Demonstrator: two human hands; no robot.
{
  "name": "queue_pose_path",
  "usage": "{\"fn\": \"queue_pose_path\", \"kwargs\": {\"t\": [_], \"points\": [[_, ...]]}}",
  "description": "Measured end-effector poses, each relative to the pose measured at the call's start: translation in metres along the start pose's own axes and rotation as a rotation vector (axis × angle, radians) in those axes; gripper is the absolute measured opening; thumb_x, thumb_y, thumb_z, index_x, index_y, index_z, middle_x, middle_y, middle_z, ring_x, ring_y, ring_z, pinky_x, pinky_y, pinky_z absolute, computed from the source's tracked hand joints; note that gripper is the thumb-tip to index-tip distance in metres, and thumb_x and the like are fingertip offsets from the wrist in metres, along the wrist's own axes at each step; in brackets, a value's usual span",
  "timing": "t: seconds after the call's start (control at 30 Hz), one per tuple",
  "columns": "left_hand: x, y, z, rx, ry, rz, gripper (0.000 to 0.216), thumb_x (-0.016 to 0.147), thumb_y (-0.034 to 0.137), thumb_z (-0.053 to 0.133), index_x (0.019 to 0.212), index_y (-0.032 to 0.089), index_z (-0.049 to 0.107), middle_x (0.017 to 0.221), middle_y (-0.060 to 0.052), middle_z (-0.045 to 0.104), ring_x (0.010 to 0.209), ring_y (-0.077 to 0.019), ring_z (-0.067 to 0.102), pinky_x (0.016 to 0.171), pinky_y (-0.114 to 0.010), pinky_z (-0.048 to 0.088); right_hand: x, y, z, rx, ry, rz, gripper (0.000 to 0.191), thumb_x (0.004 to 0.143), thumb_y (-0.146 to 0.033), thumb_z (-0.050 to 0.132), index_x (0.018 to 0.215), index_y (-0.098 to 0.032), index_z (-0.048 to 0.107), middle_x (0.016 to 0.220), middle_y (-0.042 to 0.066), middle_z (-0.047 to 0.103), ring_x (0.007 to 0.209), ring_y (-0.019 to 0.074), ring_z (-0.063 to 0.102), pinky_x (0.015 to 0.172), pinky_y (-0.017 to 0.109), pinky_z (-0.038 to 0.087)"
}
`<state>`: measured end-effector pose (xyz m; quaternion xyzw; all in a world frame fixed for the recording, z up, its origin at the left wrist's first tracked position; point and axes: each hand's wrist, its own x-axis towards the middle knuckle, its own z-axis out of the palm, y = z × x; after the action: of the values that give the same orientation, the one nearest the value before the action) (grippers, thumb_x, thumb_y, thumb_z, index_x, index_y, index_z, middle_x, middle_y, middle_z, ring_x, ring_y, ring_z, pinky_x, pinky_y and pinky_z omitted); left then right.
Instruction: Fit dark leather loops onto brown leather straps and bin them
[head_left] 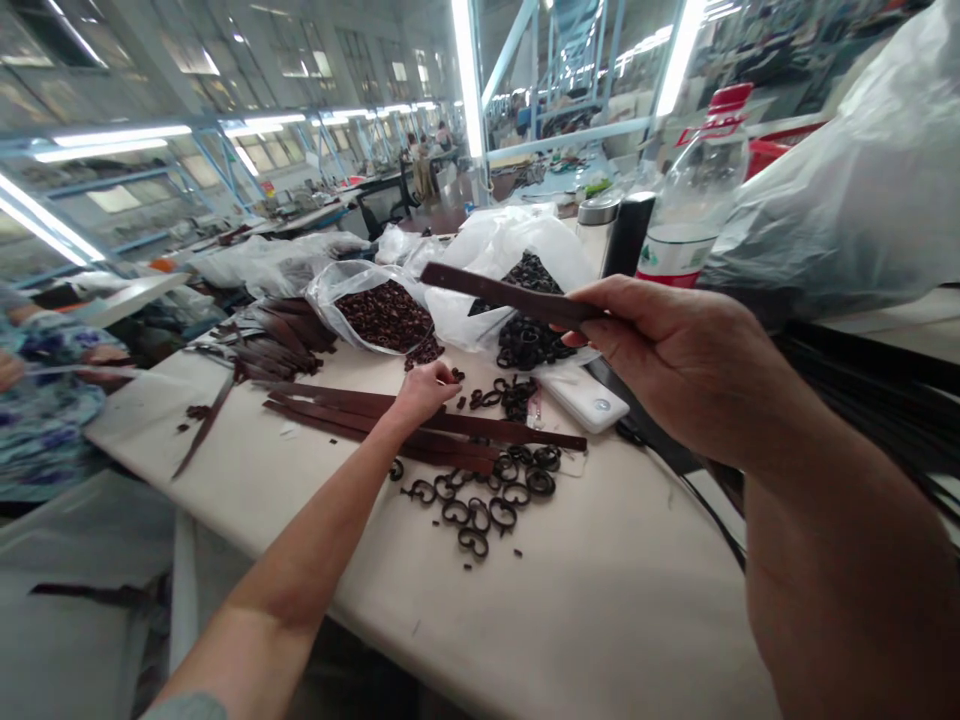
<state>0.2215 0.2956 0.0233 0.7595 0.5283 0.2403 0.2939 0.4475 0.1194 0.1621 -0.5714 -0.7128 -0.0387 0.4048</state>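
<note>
My right hand [667, 350] is raised above the table and pinches a dark brown leather strap [502, 292] that points left and away. My left hand [424, 388] reaches forward with fingers curled, resting at the pile of small brown pieces [424, 352] spilled from an open plastic bag [384, 312]. Under that hand lie several long brown straps [352, 412] on the pale table [600, 600]. Black looped buckle parts [480, 498] are scattered just right of my left forearm.
A second plastic bag with black rings [529, 335] sits behind. A white phone-like box [583, 397], a clear bottle with red cap [694, 205] and a dark flask [628, 232] stand at the back right. Another person's patterned sleeve [37, 400] is at far left.
</note>
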Motion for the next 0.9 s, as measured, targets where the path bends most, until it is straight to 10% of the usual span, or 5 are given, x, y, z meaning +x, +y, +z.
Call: {"fn": "queue_pose_path", "kwargs": {"t": [0.17, 0.33, 0.9], "points": [[-0.069, -0.006, -0.034, -0.507, 0.081, -0.122, 0.026, 0.078, 0.040, 0.069, 0.076, 0.016, 0.061, 0.082, -0.005, 0.073, 0.067, -0.0130, 0.069, 0.068, -0.025, 0.058, -0.001, -0.018, 0.017, 0.102, -0.183, 0.032, 0.017, 0.089, -0.024, 0.051, 0.093, -0.021, 0.067, 0.066, -0.002, 0.062, 0.055, 0.0135, 0.054, 0.054, 0.025, 0.034], [-0.151, -0.010, -0.057, -1.308, 0.186, -0.326, 0.024, 0.065, 0.022, 0.086, 0.076, 0.014, 0.066, 0.080, -0.003, 0.075, 0.059, -0.0076, 0.068, 0.057, -0.013, 0.056, -0.013, -0.047, 0.060, 0.090, -0.419, 0.042, 0.031, 0.095, -0.038, 0.045, 0.072, -0.021, 0.057, 0.058, -0.001, 0.055, 0.050, 0.0131, 0.045, 0.052, 0.026, 0.025], [-0.217, -0.009, -0.062, -1.544, 0.447, -0.434, 0.019, 0.069, 0.012, 0.082, 0.074, 0.014, 0.064, 0.068, 0.000, 0.073, 0.057, -0.0109, 0.070, 0.052, -0.015, 0.057, -0.044, -0.083, 0.101, 0.180, -0.745, -0.133, 0.036, 0.096, -0.039, 0.039, 0.065, -0.021, 0.045, 0.058, -0.002, 0.049, 0.052, 0.0120, 0.045, 0.054, 0.026, 0.027]]}}
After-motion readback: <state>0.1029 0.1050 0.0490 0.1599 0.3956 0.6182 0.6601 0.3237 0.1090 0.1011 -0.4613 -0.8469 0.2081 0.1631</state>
